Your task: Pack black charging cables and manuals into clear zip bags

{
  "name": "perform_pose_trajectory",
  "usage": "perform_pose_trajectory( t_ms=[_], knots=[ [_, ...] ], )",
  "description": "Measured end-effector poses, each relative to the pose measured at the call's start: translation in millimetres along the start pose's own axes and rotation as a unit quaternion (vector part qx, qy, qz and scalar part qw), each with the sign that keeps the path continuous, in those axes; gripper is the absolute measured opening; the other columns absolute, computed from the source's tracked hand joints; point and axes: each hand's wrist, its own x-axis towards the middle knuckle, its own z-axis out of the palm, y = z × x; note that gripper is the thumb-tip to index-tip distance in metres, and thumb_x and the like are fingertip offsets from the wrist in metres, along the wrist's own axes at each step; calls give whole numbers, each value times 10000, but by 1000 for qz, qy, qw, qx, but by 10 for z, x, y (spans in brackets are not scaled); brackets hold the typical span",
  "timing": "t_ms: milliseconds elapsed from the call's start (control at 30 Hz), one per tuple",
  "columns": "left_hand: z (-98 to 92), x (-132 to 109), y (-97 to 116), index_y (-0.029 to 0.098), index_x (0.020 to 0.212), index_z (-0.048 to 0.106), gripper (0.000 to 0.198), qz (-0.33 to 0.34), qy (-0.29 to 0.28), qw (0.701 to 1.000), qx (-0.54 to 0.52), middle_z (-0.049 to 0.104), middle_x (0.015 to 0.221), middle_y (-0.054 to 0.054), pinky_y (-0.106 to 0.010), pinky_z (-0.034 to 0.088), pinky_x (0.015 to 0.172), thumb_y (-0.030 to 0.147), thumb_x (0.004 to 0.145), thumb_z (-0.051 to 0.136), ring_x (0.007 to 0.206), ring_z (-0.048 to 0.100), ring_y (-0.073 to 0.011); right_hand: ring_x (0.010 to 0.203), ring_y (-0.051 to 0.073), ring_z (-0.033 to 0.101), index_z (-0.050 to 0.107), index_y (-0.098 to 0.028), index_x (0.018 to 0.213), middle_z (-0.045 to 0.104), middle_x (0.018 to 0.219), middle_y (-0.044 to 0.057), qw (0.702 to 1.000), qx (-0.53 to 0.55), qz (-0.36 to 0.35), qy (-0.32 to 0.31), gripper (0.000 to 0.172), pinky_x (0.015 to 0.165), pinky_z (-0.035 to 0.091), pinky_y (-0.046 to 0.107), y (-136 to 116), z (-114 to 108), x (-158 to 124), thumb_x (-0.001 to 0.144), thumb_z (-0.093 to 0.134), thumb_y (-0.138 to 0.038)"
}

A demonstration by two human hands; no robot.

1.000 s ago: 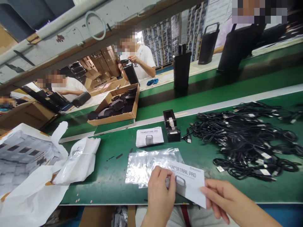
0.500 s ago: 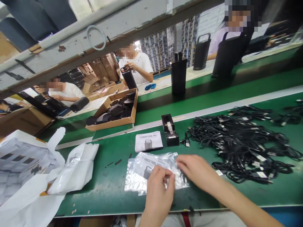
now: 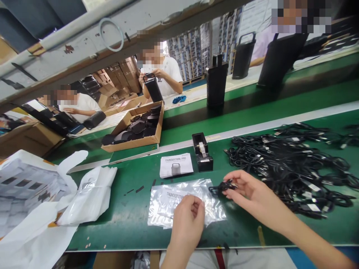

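My left hand (image 3: 187, 222) pinches the near edge of a clear plastic bag (image 3: 168, 203) that lies flat on the green bench with a white "Thunder Trail Pro" booklet inside it. My right hand (image 3: 249, 192) hovers just right of the bag, its fingers closed on a small coiled black cable (image 3: 221, 186). A big heap of the same black cables (image 3: 297, 164) lies to the right. A second stack of booklets (image 3: 176, 164) sits beyond the bag, next to a black tape dispenser (image 3: 202, 152).
White plastic bags (image 3: 86, 196) and an open carton of booklets (image 3: 25, 183) lie at the left. A cardboard box of black parts (image 3: 134, 129) sits behind. Black speakers (image 3: 216, 80) stand on the conveyor (image 3: 252, 108). Other people work across the line.
The booklet went from both hands into the clear bag. My right hand then moved right to the heap and came back holding a coiled black cable.
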Motion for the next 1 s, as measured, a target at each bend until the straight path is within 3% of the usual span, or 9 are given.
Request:
perform_pose_trajectory(
  t_ms=[100, 200, 300, 400, 567, 667, 767, 900, 1000],
  knots=[
    [13, -3, -5, 189, 743, 560, 159, -7, 9, 1000, -18, 596, 754, -45, -251, 393, 543, 285, 824, 462, 626, 564, -166, 737, 181, 656, 521, -206, 933, 658, 770, 21, 974, 192, 123, 13, 250, 688, 534, 306, 65, 202, -158, 736, 615, -326],
    [9, -22, 12, 189, 764, 554, 158, -6, 26, 999, -32, 591, 772, -47, -252, 412, 562, 296, 832, 459, 665, 569, -170, 676, 180, 651, 556, -189, 898, 670, 715, 17, 953, 235, 187, 30, 324, 586, 529, 282, 103, 332, -198, 645, 688, -342],
    [-18, -51, 44, 192, 768, 553, 160, 3, 39, 998, -51, 577, 797, -46, -251, 436, 577, 301, 838, 459, 701, 566, -171, 499, 144, 597, 564, -173, 913, 650, 595, -3, 947, 236, 215, 32, 366, 372, 410, 211, 44, 382, -162, 640, 682, -385],
    [-54, -76, 70, 195, 773, 559, 149, 16, 48, 997, -63, 555, 818, -42, -241, 441, 558, 290, 839, 464, 726, 561, -173, 384, 97, 529, 582, -172, 878, 633, 544, -29, 947, 235, 217, 20, 336, 358, 356, 197, -43, 423, -117, 651, 676, -400],
    [-114, -106, 90, 189, 771, 563, 159, 35, 64, 996, -58, 514, 805, -25, -231, 426, 550, 286, 850, 465, 711, 544, -156, 289, 41, 418, 609, -192, 903, 704, 791, 22, 961, 184, 207, -4, 303, 333, 321, 204, -132, 504, -101, 702, 617, -418],
    [-170, -114, 113, 188, 757, 559, 162, 46, 82, 993, -73, 506, 795, -15, -224, 417, 550, 295, 848, 479, 698, 531, -144, 306, 64, 417, 664, -189, 841, 700, 740, 21, 983, 79, 143, -79, 286, 328, 300, 210, -254, 517, -95, 790, 514, -427],
    [-280, -111, 152, 193, 744, 559, 150, 52, 118, 986, -105, 518, 771, -3, -214, 408, 553, 292, 839, 499, 700, 526, -139, 422, 113, 524, 675, -198, 661, 682, 648, 2, 990, -28, 20, -138, 432, 433, 369, 218, -465, 495, -36, 889, 373, -408],
    [-508, -107, 180, 188, 723, 562, 158, 71, 169, 973, -143, 521, 725, 8, -207, 405, 555, 297, 830, 522, 647, 506, -125, 695, 169, 619, 698, -236, 772, 709, 757, -4, 971, -113, -129, -164, 269, 627, 420, 236, -805, 452, 190, 871, 464, -327],
    [-682, -94, 133, 183, 784, 576, 180, 97, 221, 954, -178, 552, 765, -7, -229, 427, 644, 349, 834, 528, 701, 529, -136, 715, 166, 620, 698, -232, 759, 708, 755, 0, 949, -167, -190, -187, 230, 642, 414, 232, -1099, 402, 439, 856, 502, -301]
  ],
)
